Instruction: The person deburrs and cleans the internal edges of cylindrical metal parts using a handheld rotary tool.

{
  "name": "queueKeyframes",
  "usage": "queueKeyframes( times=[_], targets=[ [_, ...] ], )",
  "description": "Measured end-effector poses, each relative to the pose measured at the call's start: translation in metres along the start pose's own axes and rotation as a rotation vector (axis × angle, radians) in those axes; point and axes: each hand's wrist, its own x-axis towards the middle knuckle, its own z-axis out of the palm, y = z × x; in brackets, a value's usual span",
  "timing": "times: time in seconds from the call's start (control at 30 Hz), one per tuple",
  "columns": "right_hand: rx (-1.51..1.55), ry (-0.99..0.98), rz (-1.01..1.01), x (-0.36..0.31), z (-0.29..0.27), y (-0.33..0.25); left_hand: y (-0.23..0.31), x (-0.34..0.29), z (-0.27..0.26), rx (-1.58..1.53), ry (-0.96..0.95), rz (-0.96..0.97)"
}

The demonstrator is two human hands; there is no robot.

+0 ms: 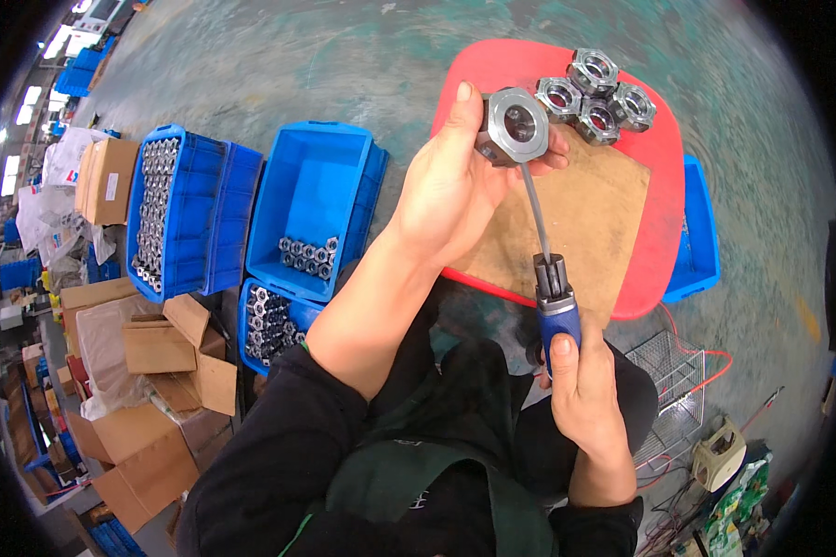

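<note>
My left hand [450,176] is closed round a large metal hex nut [492,147], thumb on its left side and fingertips behind it. The nut's round bore faces up toward me. In my right hand [581,385] is a hand tool with a blue grip [558,325] and a long thin metal shaft [536,209]. The shaft reaches up to the lower edge of the nut; where its tip ends is hidden. Beyond the hands, several similar hex nuts [598,123] sit grouped on a red stool top [474,79] with a brown board [604,200] on it.
To the left stand blue crates holding nuts: a full one [184,148], a partly filled one [311,128] and a smaller one [249,348]. Open cardboard boxes [149,455] lie farther left. At right are another blue crate [703,232], a wire basket [669,371] and a red hose [715,371].
</note>
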Motion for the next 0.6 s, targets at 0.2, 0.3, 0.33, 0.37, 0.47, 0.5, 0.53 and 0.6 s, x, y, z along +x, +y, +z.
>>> queueKeyframes(
  times=[0.2,0.3,0.33,0.37,0.47,0.5,0.53,0.6],
  targets=[
    [0.031,0.026,-0.024,-0.001,0.0,0.001,-0.008,-0.002,0.011,0.167,-0.005,0.098],
    [0.418,-0.17,0.115,0.002,-0.007,-0.008,-0.01,-0.005,0.012,0.16,-0.017,0.069],
    [0.419,-0.166,0.116,0.002,-0.009,-0.008,-0.011,-0.006,0.012,0.122,-0.033,0.056],
    [0.656,-0.285,0.167,0.003,-0.012,-0.006,-0.012,-0.007,0.011,0.085,-0.048,0.041],
    [0.93,-0.475,0.228,0.005,-0.019,-0.001,-0.011,-0.007,0.007,-0.053,-0.095,0.027],
    [0.9,-0.459,0.203,0.004,-0.018,0.001,-0.011,-0.007,0.007,-0.052,-0.095,0.026],
    [0.869,-0.441,0.179,0.003,-0.017,0.003,-0.013,-0.007,0.007,-0.103,-0.082,0.029],
    [0.571,-0.273,0.126,-0.001,-0.011,-0.002,-0.015,-0.005,0.007,-0.154,-0.069,0.032]
  ],
)
